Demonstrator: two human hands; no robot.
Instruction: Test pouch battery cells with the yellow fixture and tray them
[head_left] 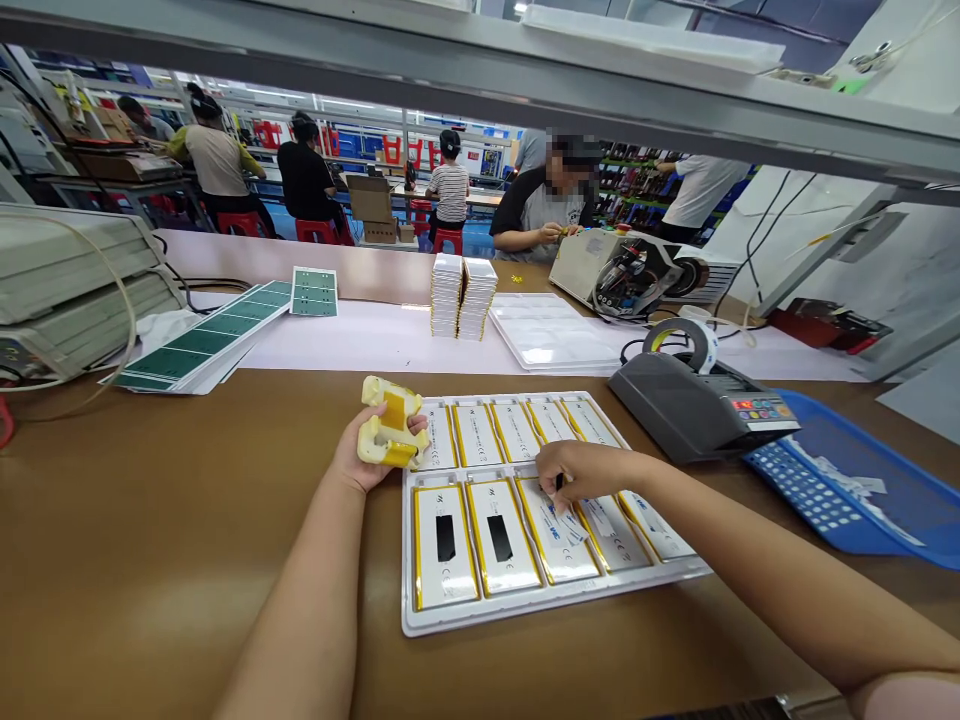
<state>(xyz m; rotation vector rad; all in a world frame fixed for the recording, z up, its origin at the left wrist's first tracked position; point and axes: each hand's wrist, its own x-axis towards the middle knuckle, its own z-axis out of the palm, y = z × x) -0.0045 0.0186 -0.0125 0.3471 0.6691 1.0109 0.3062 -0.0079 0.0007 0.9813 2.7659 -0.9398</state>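
Note:
My left hand (358, 447) is wrapped round a cream-coloured block (390, 448) with yellow tape on it, over the left edge of a white tray (442, 622). Several white, yellow-edged battery packs lie in two rows in this tray. Black rectangles mark the front-left pack (431, 580) and the pack beside it (517, 572). My right hand (570, 470) is closed in a pinch over the third front pack (559, 560), with something small and black at its fingers. White strips with blue print (574, 528) lie under and beside those fingertips.
A grey tape dispenser (675, 410) and a blue basket (885, 470) with white scraps stand right. Behind are stacked packs (447, 295), white trays (555, 330), green sheets (202, 340) and a machine (622, 270). A person works across the bench; a metal beam (450, 65) crosses above.

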